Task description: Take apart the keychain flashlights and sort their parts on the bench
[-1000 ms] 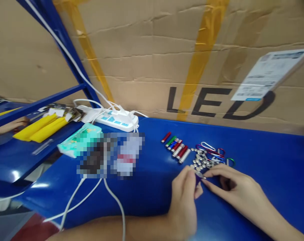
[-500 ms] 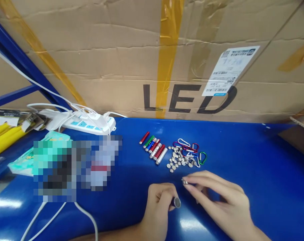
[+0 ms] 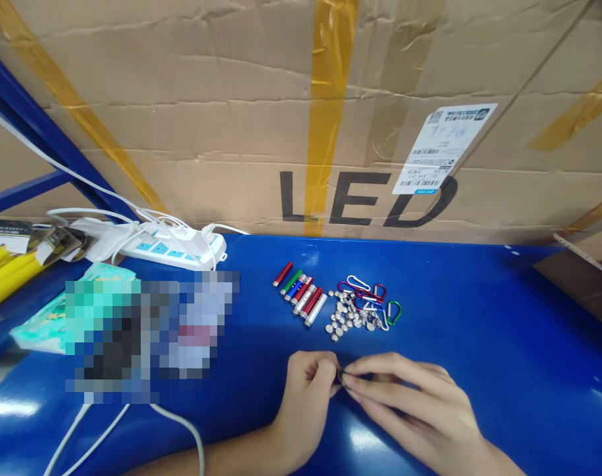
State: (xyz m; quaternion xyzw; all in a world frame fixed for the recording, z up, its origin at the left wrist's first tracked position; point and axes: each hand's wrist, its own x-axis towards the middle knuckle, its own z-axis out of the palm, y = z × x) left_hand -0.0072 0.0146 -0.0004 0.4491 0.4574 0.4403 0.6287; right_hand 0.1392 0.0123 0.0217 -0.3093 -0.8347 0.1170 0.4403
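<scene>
The left hand (image 3: 308, 390) is curled around a small dark tube (image 3: 339, 377), apparently a mini flashlight body, open end pointing right. The right hand (image 3: 410, 403) pinches its fingertips against that end, perhaps on a button cell; too small to tell. Both hands meet just nearer than the pile of button cells (image 3: 348, 318). Left of the pile lies a row of coloured flashlights (image 3: 301, 296); behind it, carabiners (image 3: 375, 297). Beyond stands a cardboard box (image 3: 231, 132) printed "LED".

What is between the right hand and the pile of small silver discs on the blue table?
Nothing visible. Only bare blue table lies between the right hand and the silver discs; the small flashlights lie to the left of them.
</scene>
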